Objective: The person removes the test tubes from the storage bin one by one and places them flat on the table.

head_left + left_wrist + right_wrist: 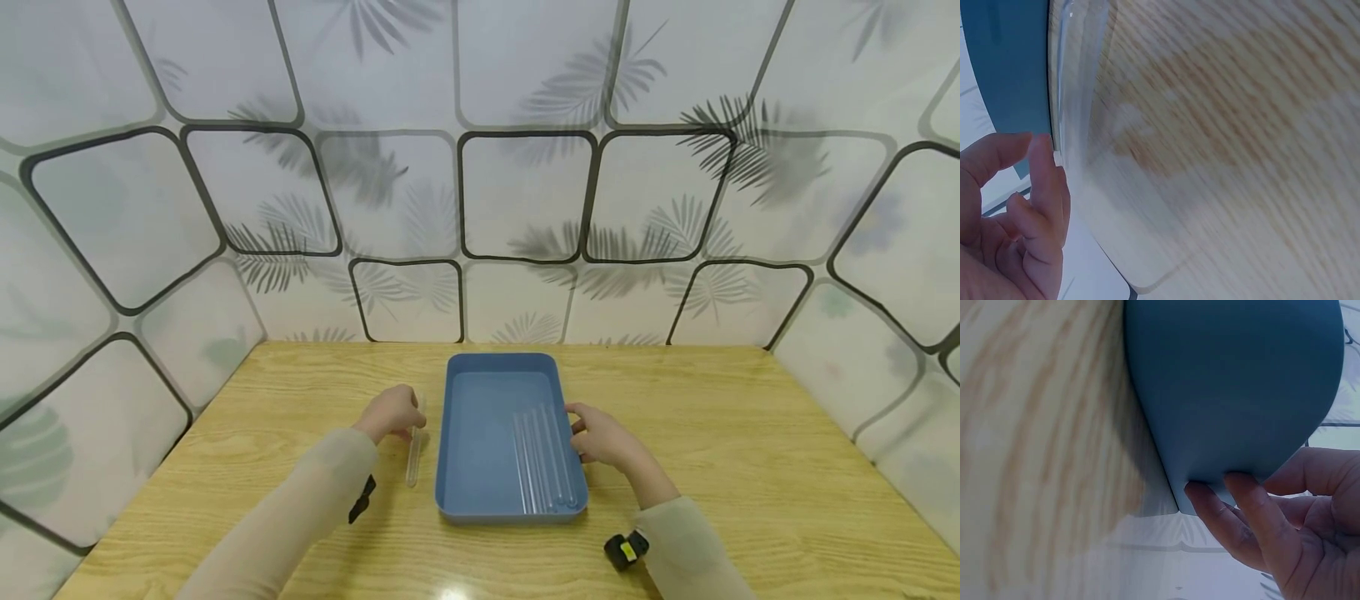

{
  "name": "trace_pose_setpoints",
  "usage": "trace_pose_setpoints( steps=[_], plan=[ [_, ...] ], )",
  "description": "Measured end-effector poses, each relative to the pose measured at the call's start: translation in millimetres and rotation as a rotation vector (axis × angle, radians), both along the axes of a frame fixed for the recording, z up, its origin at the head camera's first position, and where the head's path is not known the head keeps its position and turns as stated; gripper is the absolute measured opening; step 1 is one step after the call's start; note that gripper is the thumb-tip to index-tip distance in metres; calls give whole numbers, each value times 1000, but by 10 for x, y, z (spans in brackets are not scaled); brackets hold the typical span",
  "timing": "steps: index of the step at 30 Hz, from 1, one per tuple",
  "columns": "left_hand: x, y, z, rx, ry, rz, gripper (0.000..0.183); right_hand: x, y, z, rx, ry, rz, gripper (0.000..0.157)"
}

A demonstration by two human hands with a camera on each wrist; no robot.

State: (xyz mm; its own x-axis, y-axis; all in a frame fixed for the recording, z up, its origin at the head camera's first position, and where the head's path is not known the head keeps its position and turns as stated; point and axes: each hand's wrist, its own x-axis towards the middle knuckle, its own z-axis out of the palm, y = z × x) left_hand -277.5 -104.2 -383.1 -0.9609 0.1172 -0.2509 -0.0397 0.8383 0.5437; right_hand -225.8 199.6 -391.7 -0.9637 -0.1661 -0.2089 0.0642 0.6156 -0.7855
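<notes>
A blue rectangular tray (480,433) sits mid-table. Inside it, along the right side, several clear test tubes (536,467) lie side by side. To the left of the tray, my left hand (393,410) holds another clear test tube (413,462) near its far part, low over or on the table; the near end shows below the hand. In the left wrist view the thumb and index fingertips meet beside this tube (1079,94). My right hand (603,437) grips the tray's right wall. Fingertips press the wall's outside (1210,412), with one digit going behind the rim.
The wooden table (697,417) extends on both sides of the tray. Patterned wall covering (517,200) encloses the back and sides. A dark wrist camera (626,550) hangs at the right sleeve, another (362,500) at the left.
</notes>
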Motion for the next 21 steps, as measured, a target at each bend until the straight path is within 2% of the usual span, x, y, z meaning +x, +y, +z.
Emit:
trace_pose_setpoints(
  steps=[5,10,14,21],
  plan=[
    [-10,18,24,37,-7,2,27,3,-2,4,5,2,2,58],
    [-31,41,64,85,3,-25,26,8,-2,1,10,3,2,57],
    [-46,74,113,184,-4,-14,24,9,-3,-2,7,3,1,57],
    [-69,163,182,388,-72,41,22,5,-7,6,3,6,0,58]
  ],
)
